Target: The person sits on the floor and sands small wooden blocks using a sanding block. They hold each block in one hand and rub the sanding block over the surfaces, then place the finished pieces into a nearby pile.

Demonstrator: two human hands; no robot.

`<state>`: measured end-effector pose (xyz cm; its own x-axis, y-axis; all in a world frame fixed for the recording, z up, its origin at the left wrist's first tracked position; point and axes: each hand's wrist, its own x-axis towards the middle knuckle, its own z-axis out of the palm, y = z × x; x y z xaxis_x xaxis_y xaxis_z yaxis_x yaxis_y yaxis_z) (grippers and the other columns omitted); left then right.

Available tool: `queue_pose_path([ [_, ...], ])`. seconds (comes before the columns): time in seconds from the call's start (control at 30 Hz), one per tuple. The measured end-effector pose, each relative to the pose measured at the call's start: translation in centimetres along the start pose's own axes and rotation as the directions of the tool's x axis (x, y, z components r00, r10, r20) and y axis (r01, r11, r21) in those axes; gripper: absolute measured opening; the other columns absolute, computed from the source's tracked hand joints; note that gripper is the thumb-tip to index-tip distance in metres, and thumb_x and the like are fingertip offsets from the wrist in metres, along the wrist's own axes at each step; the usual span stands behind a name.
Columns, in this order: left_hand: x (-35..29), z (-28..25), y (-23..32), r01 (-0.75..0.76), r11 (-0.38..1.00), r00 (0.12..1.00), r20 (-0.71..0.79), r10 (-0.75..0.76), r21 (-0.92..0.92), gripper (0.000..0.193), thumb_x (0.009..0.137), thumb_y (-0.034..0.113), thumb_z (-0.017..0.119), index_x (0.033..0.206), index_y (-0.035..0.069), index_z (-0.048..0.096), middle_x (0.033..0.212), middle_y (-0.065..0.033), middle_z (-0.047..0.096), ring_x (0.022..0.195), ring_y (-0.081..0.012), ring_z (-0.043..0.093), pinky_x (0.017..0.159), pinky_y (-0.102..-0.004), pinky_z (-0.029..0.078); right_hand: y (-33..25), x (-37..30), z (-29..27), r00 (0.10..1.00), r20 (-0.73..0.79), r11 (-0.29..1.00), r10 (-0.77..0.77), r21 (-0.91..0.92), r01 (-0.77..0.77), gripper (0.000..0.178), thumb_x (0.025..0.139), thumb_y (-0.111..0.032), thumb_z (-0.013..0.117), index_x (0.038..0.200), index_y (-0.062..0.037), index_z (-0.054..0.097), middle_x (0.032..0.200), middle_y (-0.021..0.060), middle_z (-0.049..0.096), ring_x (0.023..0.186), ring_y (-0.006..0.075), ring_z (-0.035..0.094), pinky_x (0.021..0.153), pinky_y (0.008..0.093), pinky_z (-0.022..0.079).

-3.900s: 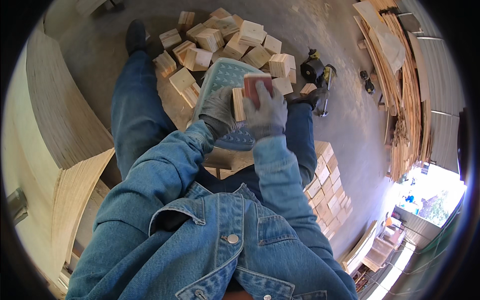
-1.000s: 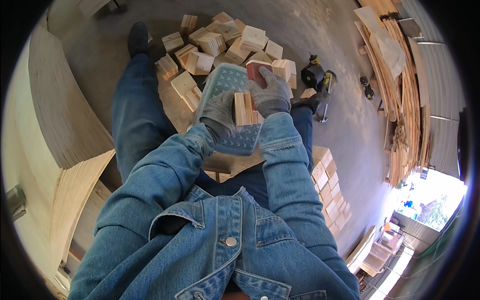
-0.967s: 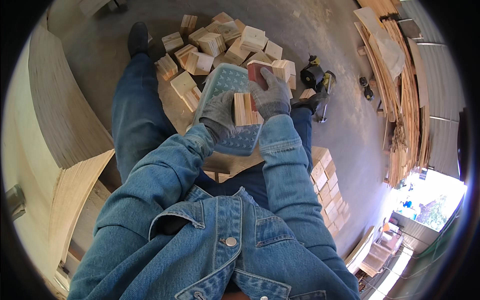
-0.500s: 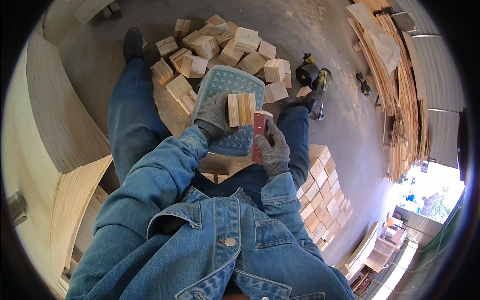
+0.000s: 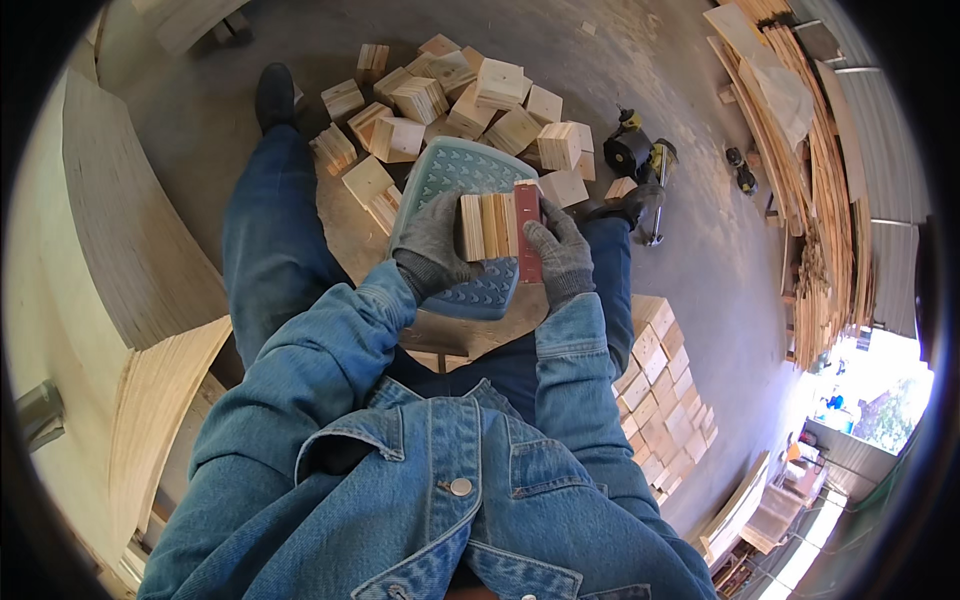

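My left hand (image 5: pixel 432 245), in a grey knitted glove, grips a laminated wooden block (image 5: pixel 486 226) by its left side. The block's striped layered edge faces up, above a pale blue-green plastic stool (image 5: pixel 470 300). In my right hand (image 5: pixel 562 250), also gloved in grey, is a sanding block (image 5: pixel 529 232), a narrow piece of wood wrapped in dark red sheet with small staples along it. It lies against the block's right face, and my fingers are closed around its right side. The palm side of both hands is hidden.
A loose heap of wooden blocks (image 5: pixel 420 98) lies beyond the stool, between my feet. Yellow-and-black power tools (image 5: pixel 640 155) stand near my right foot. Neatly stacked blocks (image 5: pixel 660 390) are beside my right leg. Plywood sheets (image 5: pixel 135 220) rise at left, long boards (image 5: pixel 825 200) at right.
My right hand has moved up and away from me, bringing the sanding block from below the wooden block's right corner to alongside its right face. My left hand keeps its grip.
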<state>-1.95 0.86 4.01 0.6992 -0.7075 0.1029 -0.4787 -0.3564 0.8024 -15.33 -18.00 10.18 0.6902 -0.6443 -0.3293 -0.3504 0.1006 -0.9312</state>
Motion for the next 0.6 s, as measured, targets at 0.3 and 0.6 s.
queue_pose_path([
  [0.3,-0.6,-3.0,1.5,0.291,0.839,0.945,0.272,-0.179,-0.459,0.102,0.08,0.047,0.093,0.157,0.001,0.045,0.141,-0.0241,0.063,0.127,-0.037,0.066,0.109,-0.0465,0.055,2.4,0.0,-2.0,0.992,0.074,0.992,0.105,-0.074,-0.1,0.061,0.094,-0.022,0.085,0.149,-0.007,0.063,0.125,0.0073,0.07,0.106,0.0154,0.067,0.094,0.0303,0.057],
  [0.6,-1.0,-3.3,1.5,-0.005,0.879,1.0,-0.004,0.004,-0.476,0.089,0.083,0.036,0.093,0.152,0.002,0.049,0.143,-0.0201,0.061,0.135,-0.0318,0.06,0.116,-0.044,0.049,-2.0,-1.0,0.2,0.998,0.033,0.987,0.054,-0.153,-0.048,0.068,0.092,-0.024,0.087,0.153,-0.0083,0.059,0.13,0.0113,0.07,0.114,0.0196,0.069,0.101,0.0325,0.057],
])
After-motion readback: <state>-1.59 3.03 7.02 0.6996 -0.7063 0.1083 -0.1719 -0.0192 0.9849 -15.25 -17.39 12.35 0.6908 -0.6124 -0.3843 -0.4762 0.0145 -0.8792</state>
